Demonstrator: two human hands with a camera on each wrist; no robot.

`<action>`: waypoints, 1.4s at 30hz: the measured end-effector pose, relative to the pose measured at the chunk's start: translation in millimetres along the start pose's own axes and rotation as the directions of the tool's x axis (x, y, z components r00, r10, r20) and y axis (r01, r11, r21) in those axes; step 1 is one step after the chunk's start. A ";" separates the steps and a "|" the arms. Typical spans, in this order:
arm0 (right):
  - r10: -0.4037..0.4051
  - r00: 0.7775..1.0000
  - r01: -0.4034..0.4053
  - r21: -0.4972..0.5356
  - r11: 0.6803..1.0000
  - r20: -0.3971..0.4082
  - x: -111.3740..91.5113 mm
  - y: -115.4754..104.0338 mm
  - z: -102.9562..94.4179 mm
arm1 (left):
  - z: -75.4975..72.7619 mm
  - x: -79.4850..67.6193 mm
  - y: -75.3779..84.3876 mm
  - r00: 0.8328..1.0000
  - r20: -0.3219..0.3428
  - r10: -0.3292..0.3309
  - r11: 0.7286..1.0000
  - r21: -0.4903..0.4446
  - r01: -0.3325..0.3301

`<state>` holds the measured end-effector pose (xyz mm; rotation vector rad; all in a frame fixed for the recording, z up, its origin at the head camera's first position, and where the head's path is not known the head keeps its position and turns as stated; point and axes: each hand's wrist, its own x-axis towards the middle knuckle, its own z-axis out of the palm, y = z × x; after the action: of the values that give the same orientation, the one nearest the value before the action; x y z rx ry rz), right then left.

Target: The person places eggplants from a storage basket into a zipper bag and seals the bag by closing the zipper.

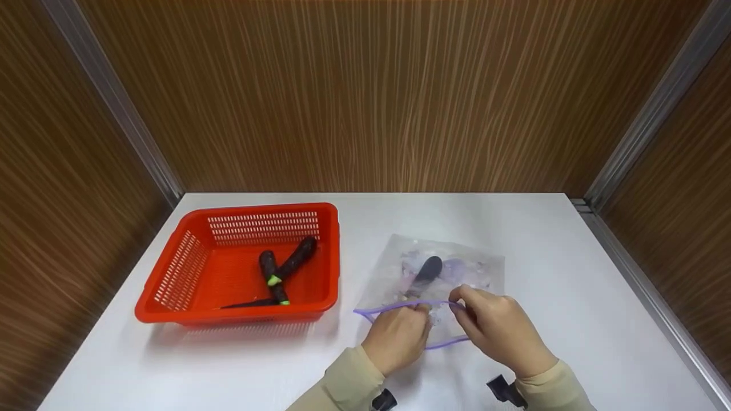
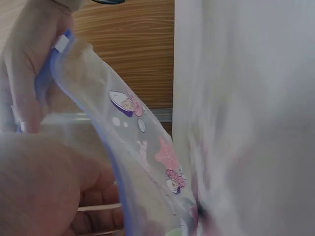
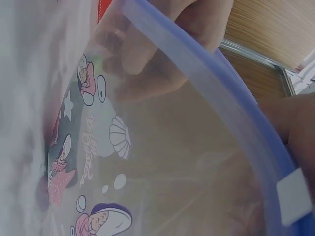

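Note:
A clear zip bag [image 1: 371, 285] with a purple rim and printed cartoon figures lies on the white table, its mouth spread apart toward me. Inside it is a dark eggplant [image 1: 429, 268], its rounded end pointing away. My left hand [image 1: 398, 337] reaches through the mouth, fingers curled at the eggplant's green stem end [image 3: 96, 64], seen through the plastic. The right hand [image 1: 499, 328] pinches the purple rim on the right side. A white slider [image 3: 294, 196] sits on the rim near that hand.
A red plastic basket [image 1: 237, 317] with slotted walls stands to the left. In it lie dark eggplants [image 1: 297, 257] with green stem ends, two of them crossing. Wood-patterned panels [image 1: 365, 97] rise behind the table and at both sides.

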<state>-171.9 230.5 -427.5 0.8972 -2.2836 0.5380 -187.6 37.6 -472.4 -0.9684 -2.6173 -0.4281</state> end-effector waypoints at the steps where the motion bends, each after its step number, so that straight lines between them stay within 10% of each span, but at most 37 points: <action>1: 0.007 1.000 -0.007 -0.017 1.000 0.000 0.0 0.7 -0.4 | -1.6 0.1 0.9 1.000 0.012 0.016 1.000 -0.010 -0.016; 19: 0.152 0.988 -0.150 -0.071 0.986 0.013 -2.6 10.0 -5.5 | -31.1 -2.5 4.3 0.983 -0.103 0.154 0.987 -0.020 -0.157; 42: 0.212 0.976 -0.208 -0.090 0.974 0.037 -1.5 11.2 -8.8 | -73.4 -9.3 -40.4 0.982 -0.171 -0.078 0.985 -0.163 0.050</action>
<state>-175.5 243.8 -423.8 0.6359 -2.4404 0.5100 -194.0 -25.0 -416.4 -0.8518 -2.4883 -0.7139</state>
